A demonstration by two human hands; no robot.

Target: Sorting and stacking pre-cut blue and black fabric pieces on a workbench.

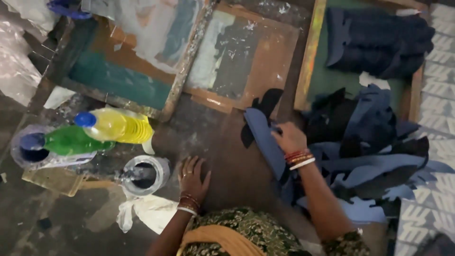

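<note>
Resting flat with fingers spread, the left hand (192,179) lies released on the dark stained floor (222,142), just right of a round white container (144,174). Right of it, the right hand (288,138) pinches a blue fabric piece (262,140) at the left edge of a heap of blue and black fabric cutouts (374,156). Yellow (116,125) and green (71,140) bottles lie left.

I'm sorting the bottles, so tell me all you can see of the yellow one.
The yellow bottle is clear ribbed plastic holding yellow liquid, with a blue cap at its left end. It lies on its side on the stained floor, against the green bottle and beside a wooden frame. Neither hand touches it.
</note>
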